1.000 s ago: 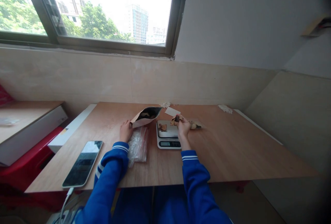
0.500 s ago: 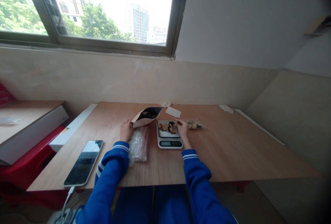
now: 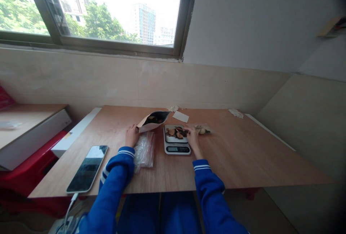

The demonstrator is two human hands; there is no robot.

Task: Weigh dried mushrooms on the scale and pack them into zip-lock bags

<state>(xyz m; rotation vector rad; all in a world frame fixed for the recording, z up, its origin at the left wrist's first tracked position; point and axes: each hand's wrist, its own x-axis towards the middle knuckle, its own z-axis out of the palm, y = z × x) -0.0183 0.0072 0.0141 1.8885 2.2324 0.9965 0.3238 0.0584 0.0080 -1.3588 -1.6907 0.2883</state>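
Left hand (image 3: 132, 136) pinches lower corner of kraft-paper pouch (image 3: 152, 121), black-lined, mouth open, long axis running up-right. Right hand (image 3: 193, 138) narrow, fingers bunched at right edge of white digital scale (image 3: 177, 139); any grip hidden. Dark, rough dried pieces (image 3: 176, 132) heaped on scale's steel pan. Crumpled clear plastic bag (image 3: 144, 152) lies below pouch, on plywood table (image 3: 232, 154).

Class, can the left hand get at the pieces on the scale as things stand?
Probably yes, though the left hand must first let go of the pouch. The pieces lie close by on the scale, and the flat plastic bag looks too low to block the way.
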